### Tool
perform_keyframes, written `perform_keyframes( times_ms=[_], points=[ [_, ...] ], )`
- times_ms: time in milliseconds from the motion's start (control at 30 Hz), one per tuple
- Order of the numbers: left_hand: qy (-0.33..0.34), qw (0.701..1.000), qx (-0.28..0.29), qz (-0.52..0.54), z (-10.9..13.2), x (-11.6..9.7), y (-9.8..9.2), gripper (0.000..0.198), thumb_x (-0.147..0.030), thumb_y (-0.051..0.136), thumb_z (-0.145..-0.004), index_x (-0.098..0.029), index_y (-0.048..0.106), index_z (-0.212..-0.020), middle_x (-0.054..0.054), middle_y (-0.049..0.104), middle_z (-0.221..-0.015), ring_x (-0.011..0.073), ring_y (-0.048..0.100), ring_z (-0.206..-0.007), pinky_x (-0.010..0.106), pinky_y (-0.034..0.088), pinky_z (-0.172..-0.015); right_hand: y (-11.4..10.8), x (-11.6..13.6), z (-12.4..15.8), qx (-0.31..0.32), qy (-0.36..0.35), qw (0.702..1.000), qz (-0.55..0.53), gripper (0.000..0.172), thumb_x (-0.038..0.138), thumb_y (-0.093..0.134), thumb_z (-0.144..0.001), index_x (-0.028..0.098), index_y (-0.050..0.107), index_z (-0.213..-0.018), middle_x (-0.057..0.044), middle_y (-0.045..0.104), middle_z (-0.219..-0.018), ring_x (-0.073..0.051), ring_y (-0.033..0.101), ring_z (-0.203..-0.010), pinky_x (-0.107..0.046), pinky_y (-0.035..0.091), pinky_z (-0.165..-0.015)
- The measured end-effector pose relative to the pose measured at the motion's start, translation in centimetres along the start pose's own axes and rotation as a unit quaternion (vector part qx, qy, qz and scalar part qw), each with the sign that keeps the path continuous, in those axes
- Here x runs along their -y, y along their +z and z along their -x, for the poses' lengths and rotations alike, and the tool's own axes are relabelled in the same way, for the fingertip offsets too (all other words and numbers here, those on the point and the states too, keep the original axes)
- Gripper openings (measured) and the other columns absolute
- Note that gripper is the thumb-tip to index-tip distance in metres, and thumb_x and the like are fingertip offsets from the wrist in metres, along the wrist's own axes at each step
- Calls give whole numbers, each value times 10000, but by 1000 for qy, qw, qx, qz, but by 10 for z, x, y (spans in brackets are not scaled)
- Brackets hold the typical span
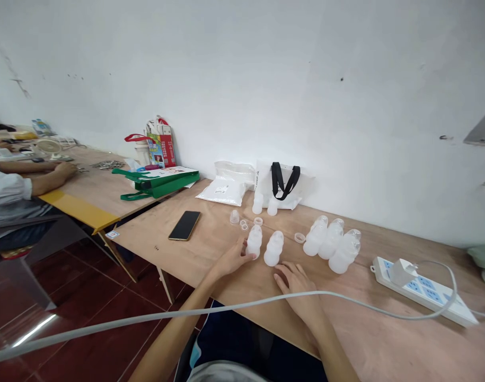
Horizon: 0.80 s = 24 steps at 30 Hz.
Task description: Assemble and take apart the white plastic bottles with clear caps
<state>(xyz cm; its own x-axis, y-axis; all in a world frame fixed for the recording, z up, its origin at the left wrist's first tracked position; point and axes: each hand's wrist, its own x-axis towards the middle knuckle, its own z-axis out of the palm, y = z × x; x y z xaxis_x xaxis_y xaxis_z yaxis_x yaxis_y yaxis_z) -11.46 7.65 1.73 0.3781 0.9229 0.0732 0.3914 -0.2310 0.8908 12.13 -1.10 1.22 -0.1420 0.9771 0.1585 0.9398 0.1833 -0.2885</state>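
On the wooden table, my left hand (236, 259) has its thumb at the front of a small translucent baby bottle (254, 243) and its fingers at the far left side, closed around the lower part. A second bottle (274, 249) stands just to the right, leaning slightly in the view. My right hand (296, 281) rests on the tabletop near that bottle's base, fingers bent and apart, with nothing in it. Behind the held bottle lie a ring (258, 220), smaller clear rings (244, 225) and a clear dome cap (234, 216). Another ring (300, 237) lies to the right.
Three capped bottles (332, 244) stand at right, beside a power strip (423, 289). Its grey cable (226, 307) crosses before my arms. A phone (184, 225) lies left. White packages (226, 185) and two small bottles (258, 204) are behind. Another person's arm (47, 178) rests at the neighbouring table.
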Motion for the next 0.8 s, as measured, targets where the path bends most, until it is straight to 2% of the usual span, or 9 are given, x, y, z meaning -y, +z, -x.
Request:
perform_keyframes(
  times_ms=[133,300,633,800],
  points=[
    [10,999,-7,32,-2,0,11,562,-420,684,-877,-214,461,-1350,105,625,-1262,219,658,-940,418,512,-922,2,0,1,12,8,1000,4,458,384,403,-1028,261,559,-1441,-43,577,-1468,-297,492,-1344,-419,478,-993],
    [44,997,-10,59,-3,2,19,507,-402,696,-887,-174,494,-1293,132,609,-1298,215,653,-970,404,516,-926,3,-1,2,12,-8,1000,10,506,391,401,-1034,252,488,-1512,-55,542,-1515,-300,484,-1362,-450,428,-1066],
    [57,997,-26,46,-7,9,28,402,-330,676,-896,-179,533,-1240,104,654,-1227,205,643,-975,378,525,-910,3,-1,1,12,-21,1000,19,449,377,395,-1035,246,592,-1416,-70,561,-1496,-301,485,-1358,-470,411,-1094],
    [76,994,-25,74,-9,14,25,354,-208,611,-899,-170,512,-1237,109,641,-1223,189,638,-989,361,527,-913,2,-10,-1,-3,-21,1000,-2,417,226,353,-1006,207,659,-1288,-89,638,-1379,-274,554,-1275,-409,445,-1054]
  ],
)
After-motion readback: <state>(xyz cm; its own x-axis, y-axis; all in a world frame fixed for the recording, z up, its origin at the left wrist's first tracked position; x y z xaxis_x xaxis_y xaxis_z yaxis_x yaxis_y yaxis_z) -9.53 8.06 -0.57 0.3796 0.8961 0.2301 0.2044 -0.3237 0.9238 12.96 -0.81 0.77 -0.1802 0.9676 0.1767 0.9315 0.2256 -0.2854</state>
